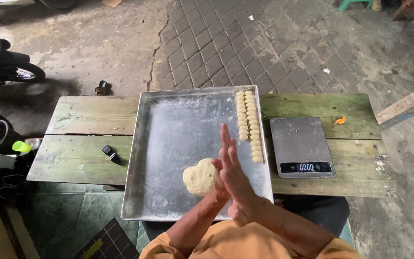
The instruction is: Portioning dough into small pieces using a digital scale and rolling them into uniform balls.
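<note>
Two rows of dough balls (pixel 248 124) | dough lump (pixel 199 177) in tray (pixel 168 144) | both hands' fingers (pixel 227 144) straight, palms pressed together.

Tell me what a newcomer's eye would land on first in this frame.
The two hands, left hand and right hand, pressed palm to palm above the near half of a big floured metal tray. Just left of them lies a pale dough lump; two neat rows of small dough balls line the tray's right edge, beside a grey digital scale.
</note>
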